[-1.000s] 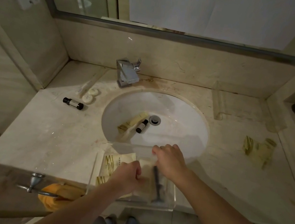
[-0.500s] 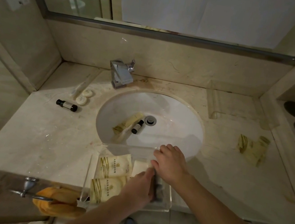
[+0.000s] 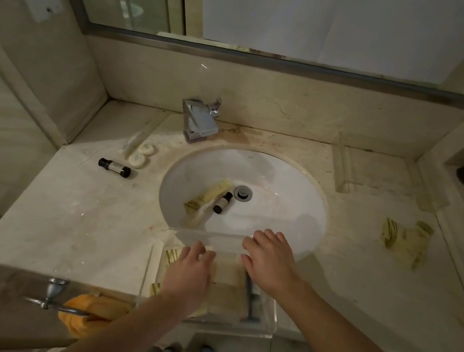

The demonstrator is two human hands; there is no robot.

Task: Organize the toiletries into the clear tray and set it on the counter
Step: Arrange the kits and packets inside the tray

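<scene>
Stretching wide under a big wall mirror [image 3: 312,20], the pale marble table [image 3: 78,227] holds a round white sink [image 3: 283,190] in its middle. A shiny square metal tap [image 3: 198,122] stands just behind the sink. At the near edge of the table, right in front of the sink, sits the clear plastic tray [image 3: 269,320], and part of it pokes out past the table edge.

Both hands are over the tray. The left hand [image 3: 188,274] lies flat with its fingers straight, pressing down on the cream paper packets [image 3: 228,273] inside the tray. The right hand [image 3: 268,262] is spread out with loose fingers over the far right part of the tray, and I cannot tell if it touches anything. A thin dark razor [image 3: 249,301] lies in the tray just beside the right hand.

More cream packets with green stripes [image 3: 405,243] lie on the table well off to the right. An orange towel [image 3: 91,313] hangs on a metal bar [image 3: 57,297] below the table on the left.

Inside the sink lie a long cream packet [image 3: 208,198] and a small dark bottle [image 3: 222,203], side by side near the drain [image 3: 242,193]. Another small dark bottle with a pale label [image 3: 114,168] lies on its side on the table to the left, near two little round white soaps [image 3: 142,154].
</scene>
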